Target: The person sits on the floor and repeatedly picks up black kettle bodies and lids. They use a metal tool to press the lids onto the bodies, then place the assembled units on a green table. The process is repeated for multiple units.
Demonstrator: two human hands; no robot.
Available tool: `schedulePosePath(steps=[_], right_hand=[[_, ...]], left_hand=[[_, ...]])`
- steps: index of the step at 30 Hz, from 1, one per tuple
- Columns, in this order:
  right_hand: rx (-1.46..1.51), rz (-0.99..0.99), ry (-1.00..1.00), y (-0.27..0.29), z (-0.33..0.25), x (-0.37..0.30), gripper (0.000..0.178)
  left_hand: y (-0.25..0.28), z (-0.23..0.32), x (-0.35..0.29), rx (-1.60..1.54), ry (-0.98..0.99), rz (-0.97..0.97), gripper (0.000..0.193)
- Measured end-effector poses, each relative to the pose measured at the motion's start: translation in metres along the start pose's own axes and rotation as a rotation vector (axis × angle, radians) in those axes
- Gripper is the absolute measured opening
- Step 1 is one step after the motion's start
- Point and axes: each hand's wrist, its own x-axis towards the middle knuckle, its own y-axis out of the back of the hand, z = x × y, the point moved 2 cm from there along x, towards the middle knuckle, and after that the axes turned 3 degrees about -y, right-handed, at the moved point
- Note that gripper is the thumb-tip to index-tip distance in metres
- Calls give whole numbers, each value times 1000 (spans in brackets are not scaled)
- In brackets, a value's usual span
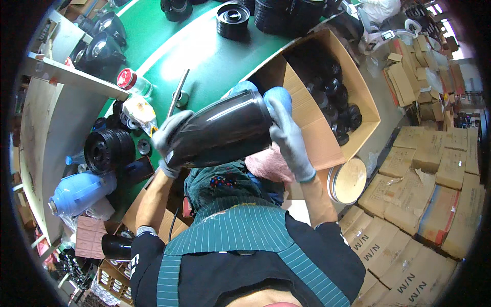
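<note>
A glossy black tapered cylinder (pixel 225 129) lies sideways between my hands, in front of my apron. My left hand (pixel 173 139), in a grey glove, is wrapped round its left end. At its wider right end, my right hand (pixel 290 137), also gloved in grey, grips the rim. Two rounded light-blue things (pixel 279 96) show just behind that right end; I cannot make out what they are. Beyond the cylinder, a metal rod (pixel 179 92) leans up over the green table (pixel 204 66).
An open cardboard box (pixel 365 110) with black round parts stands on the right. At the back sits a black ringed part (pixel 232 21). Left are a red-lidded jar (pixel 128 79), black discs (pixel 105 151) and a blue bottle (pixel 82 193). Stacked cartons (pixel 404 215) fill the lower right.
</note>
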Motion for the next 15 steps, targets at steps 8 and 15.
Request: schedulePosePath(steps=[8, 15], right_hand=[[-49, -426, -541, 20, -15, 15, 107], [-496, -239, 688, -18, -22, 12, 113]], left_hand=[[32, 15, 33, -91, -211, -172, 37], [-7, -25, -10, -742, 344, -80, 48]])
